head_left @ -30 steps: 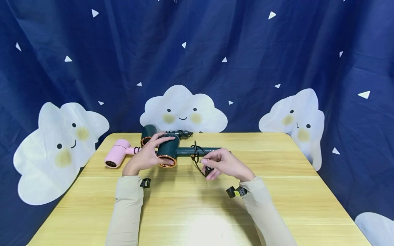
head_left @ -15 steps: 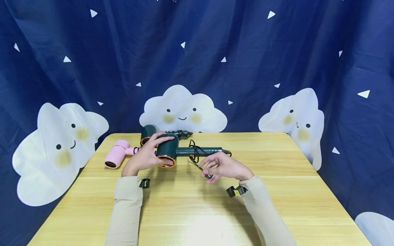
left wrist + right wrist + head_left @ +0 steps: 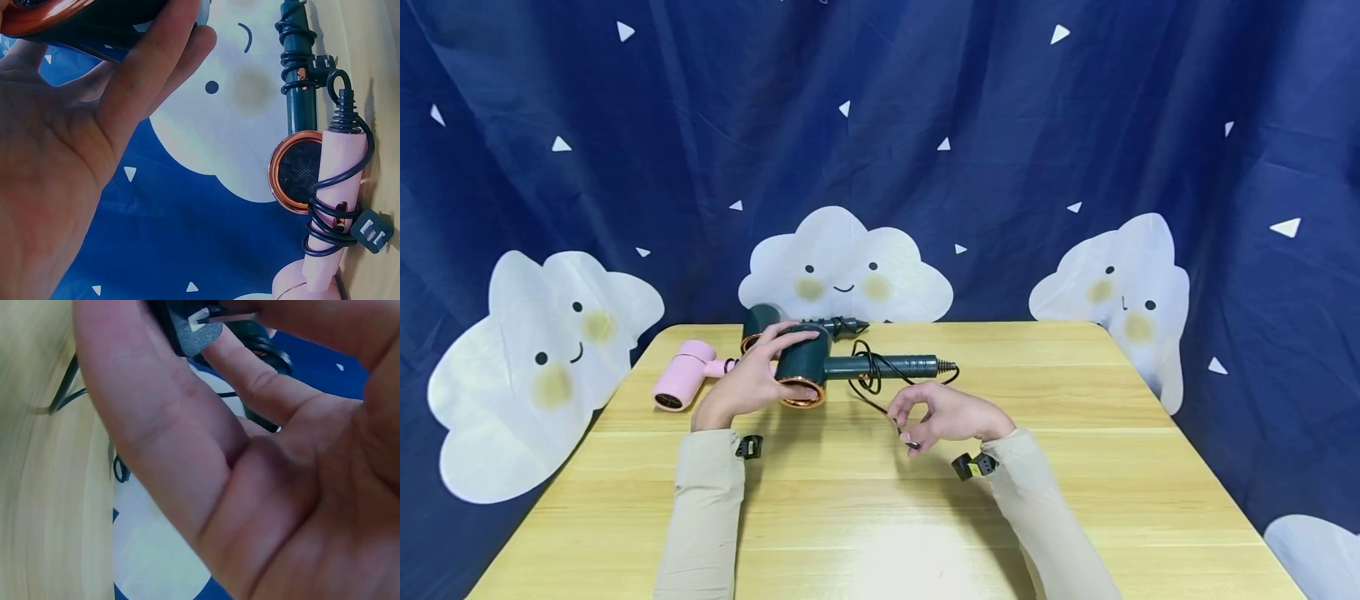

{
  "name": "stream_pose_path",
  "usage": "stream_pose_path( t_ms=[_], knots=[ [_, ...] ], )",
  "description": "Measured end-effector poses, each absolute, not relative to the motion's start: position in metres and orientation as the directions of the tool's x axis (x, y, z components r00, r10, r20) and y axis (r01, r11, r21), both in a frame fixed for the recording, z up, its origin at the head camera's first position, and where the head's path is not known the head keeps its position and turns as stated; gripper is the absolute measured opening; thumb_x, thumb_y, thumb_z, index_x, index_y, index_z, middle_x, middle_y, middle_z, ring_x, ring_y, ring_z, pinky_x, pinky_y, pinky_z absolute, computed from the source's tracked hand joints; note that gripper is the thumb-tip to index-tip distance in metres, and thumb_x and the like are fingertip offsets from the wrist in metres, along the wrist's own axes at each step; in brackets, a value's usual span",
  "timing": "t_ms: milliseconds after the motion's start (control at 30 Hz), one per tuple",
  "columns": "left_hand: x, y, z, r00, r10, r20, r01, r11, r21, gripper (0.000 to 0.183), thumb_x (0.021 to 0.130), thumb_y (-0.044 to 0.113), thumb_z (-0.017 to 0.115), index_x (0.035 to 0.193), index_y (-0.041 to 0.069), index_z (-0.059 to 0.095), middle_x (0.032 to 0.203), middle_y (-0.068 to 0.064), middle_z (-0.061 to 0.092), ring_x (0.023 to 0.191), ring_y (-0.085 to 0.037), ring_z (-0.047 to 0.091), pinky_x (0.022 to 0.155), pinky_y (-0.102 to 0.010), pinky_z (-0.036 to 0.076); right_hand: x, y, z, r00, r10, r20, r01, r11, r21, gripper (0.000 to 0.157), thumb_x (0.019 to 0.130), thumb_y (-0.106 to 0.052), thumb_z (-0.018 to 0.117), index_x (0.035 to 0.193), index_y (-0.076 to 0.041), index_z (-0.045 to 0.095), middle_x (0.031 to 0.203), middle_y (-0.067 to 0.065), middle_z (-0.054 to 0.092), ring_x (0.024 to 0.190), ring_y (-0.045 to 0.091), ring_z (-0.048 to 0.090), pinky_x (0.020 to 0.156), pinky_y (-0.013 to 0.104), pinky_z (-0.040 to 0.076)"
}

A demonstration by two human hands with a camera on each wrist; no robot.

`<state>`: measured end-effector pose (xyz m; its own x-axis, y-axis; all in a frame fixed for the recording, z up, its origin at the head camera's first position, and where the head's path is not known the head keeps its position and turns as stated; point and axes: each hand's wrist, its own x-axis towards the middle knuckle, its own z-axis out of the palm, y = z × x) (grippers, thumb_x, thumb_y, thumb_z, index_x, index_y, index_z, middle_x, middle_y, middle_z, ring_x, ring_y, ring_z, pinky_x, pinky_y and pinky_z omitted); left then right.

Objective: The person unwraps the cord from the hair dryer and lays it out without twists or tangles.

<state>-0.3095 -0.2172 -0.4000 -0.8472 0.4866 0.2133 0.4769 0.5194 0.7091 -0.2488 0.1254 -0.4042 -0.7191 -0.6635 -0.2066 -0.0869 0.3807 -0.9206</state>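
Note:
My left hand [image 3: 747, 385] grips the barrel of a dark green hair dryer [image 3: 802, 360], thumb at its copper-rimmed end and fingers over the top. Its handle [image 3: 887, 367] points right, held above the table. A black cord [image 3: 868, 402] loops loosely round that handle and runs down to my right hand [image 3: 957, 414]. There the thumb and fingers pinch the cord's black plug [image 3: 190, 331], whose metal prong shows in the right wrist view. In the left wrist view, the held hair dryer is cut off at the top edge.
A pink hair dryer [image 3: 685, 375] lies at the left of the wooden table [image 3: 850, 500], its cord wound round the handle [image 3: 340, 169]. Behind it is a second dark green hair dryer [image 3: 762, 318], also with a wound cord. A blue curtain [image 3: 880, 125] hangs behind the table.
My right hand has moved down and slightly toward me with the plug, away from the handle. More cord now stretches out from the loops. The left hand and hair dryer have shifted slightly left.

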Motion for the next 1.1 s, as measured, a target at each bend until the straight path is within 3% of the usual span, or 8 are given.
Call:
stream_pose_path(
  t_ms=[167, 467, 800, 900, 1100],
  knots=[
    [-0.309, -0.218, -0.399, -0.848, 0.486, 0.212, 0.474, 0.515, 0.714, 0.091, 0.071, 0.029, 0.097, 0.151, 0.035, 0.052, 0.168, -0.012, 0.023, 0.145, -0.046, 0.036, 0.109, -0.068, 0.042, -0.25, 0.126, -0.409, -0.73, -0.637, -0.246, -0.051, 0.409, -0.911, 0.025, 0.09, 0.008, 0.069, 0.113, 0.002, 0.061, 0.107, 0.02, 0.053, 0.084, 0.033, 0.077, 0.084, 0.056, 0.061],
    [-0.306, -0.218, -0.395, -0.857, 0.473, 0.206, 0.467, 0.542, 0.699, 0.09, 0.072, 0.03, 0.096, 0.151, 0.036, 0.052, 0.169, -0.009, 0.022, 0.147, -0.049, 0.035, 0.109, -0.07, 0.041, -0.259, 0.135, -0.42, -0.782, -0.571, -0.249, -0.083, 0.491, -0.867, 0.038, 0.087, 0.004, 0.074, 0.123, 0.01, 0.061, 0.114, 0.023, 0.058, 0.081, 0.023, 0.076, 0.077, 0.036, 0.063],
    [-0.305, -0.217, -0.392, -0.853, 0.478, 0.211, 0.471, 0.531, 0.704, 0.09, 0.072, 0.027, 0.097, 0.15, 0.034, 0.053, 0.169, -0.01, 0.022, 0.149, -0.049, 0.032, 0.11, -0.07, 0.04, -0.271, 0.156, -0.432, -0.872, -0.411, -0.267, 0.036, 0.49, -0.871, 0.053, 0.089, -0.002, 0.076, 0.135, 0.013, 0.057, 0.129, 0.03, 0.062, 0.086, 0.027, 0.078, 0.083, 0.037, 0.063],
    [-0.304, -0.215, -0.392, -0.845, 0.488, 0.217, 0.482, 0.521, 0.704, 0.09, 0.071, 0.028, 0.097, 0.15, 0.035, 0.053, 0.169, -0.011, 0.023, 0.147, -0.049, 0.035, 0.11, -0.07, 0.04, -0.273, 0.162, -0.435, -0.906, -0.352, -0.235, 0.052, 0.459, -0.887, 0.046, 0.087, 0.0, 0.076, 0.128, 0.014, 0.062, 0.125, 0.03, 0.068, 0.086, 0.025, 0.076, 0.086, 0.038, 0.062],
    [-0.303, -0.211, -0.391, -0.835, 0.506, 0.216, 0.499, 0.532, 0.685, 0.09, 0.07, 0.036, 0.097, 0.149, 0.041, 0.052, 0.169, -0.007, 0.025, 0.144, -0.047, 0.039, 0.108, -0.069, 0.042, -0.28, 0.169, -0.436, -0.975, -0.195, -0.106, -0.001, 0.478, -0.878, 0.024, 0.081, -0.004, 0.084, 0.102, 0.003, 0.076, 0.095, 0.012, 0.078, 0.078, 0.014, 0.063, 0.078, 0.029, 0.052]
  ],
)
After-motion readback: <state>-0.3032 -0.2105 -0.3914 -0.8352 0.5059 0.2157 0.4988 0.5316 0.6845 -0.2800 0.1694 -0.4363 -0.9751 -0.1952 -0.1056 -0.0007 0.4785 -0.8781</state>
